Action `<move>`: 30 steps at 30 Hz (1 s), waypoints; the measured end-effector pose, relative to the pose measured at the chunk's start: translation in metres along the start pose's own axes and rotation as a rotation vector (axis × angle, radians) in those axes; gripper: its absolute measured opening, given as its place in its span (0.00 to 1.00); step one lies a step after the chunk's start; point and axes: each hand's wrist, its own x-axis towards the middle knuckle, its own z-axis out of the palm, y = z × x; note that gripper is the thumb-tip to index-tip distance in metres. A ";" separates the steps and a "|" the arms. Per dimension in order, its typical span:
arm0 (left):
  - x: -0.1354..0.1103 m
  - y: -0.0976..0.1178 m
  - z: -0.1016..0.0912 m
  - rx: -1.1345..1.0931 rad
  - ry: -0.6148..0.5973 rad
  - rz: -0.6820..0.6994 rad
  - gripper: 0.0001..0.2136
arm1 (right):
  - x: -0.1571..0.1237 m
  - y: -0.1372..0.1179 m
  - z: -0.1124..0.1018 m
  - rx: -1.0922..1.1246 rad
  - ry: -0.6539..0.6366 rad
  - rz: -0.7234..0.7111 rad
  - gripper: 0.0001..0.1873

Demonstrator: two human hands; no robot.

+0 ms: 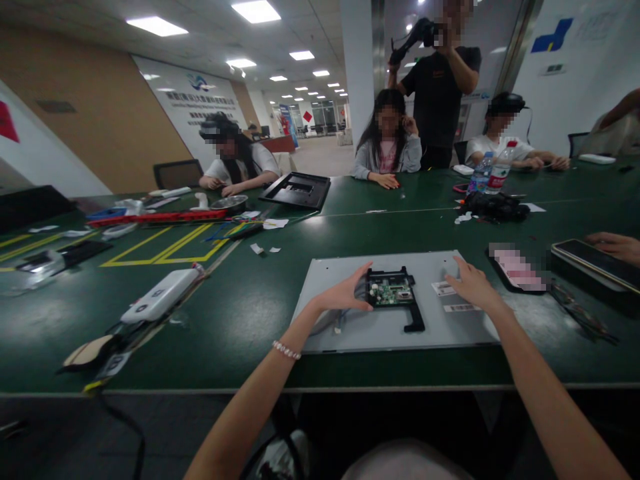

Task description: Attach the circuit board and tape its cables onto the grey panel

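A grey flat panel point(320, 333), seemingly the back of a screen, lies on the table before me. On it sits a black plastic bracket point(414, 317) around a green circuit board point(393, 292). My left hand point(345, 293) is at the bracket's left side, thumb and fingers spread along that edge; whether it presses on the bracket I cannot tell. Over the panel's right part is my right hand point(473, 287), fingers apart and holding nothing, beside a white label point(443, 288). A barcode sticker point(461, 308) shows just below that hand.
A phone point(517, 268) and glasses point(583, 310) lie right of the panel. Left are a white power strip-like device point(160, 293) and a computer mouse point(90, 352). A black frame point(297, 191) and bottles point(499, 170) stand farther back. Several people are around the table.
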 end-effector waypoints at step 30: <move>-0.019 -0.015 -0.017 0.067 -0.072 -0.089 0.53 | -0.004 -0.013 0.000 0.135 0.060 -0.098 0.36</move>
